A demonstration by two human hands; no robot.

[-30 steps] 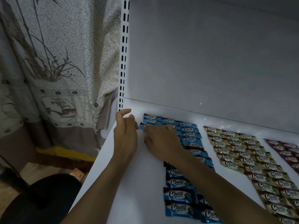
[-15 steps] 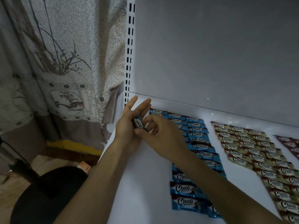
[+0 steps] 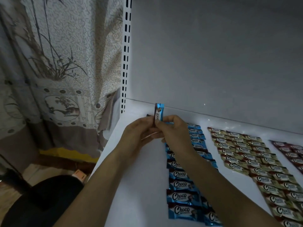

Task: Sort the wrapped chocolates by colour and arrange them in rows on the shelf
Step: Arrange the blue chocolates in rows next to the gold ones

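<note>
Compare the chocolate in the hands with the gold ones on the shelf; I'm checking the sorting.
The held chocolate is blue, the gold chocolates gold. The held chocolate stands upright, pinched by left hand and right hand; the gold chocolates lie flat in rows on the shelf. Both read Choco.

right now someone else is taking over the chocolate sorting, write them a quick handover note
Left hand and right hand both pinch one blue foil-wrapped chocolate, upright above the white metal shelf.
Done: blue rows at left, gold-wrapped rows in the middle, dark red rows at the right edge, partly out of view.
Left: lay the held piece in the blue rows, probably at the back left.
</note>
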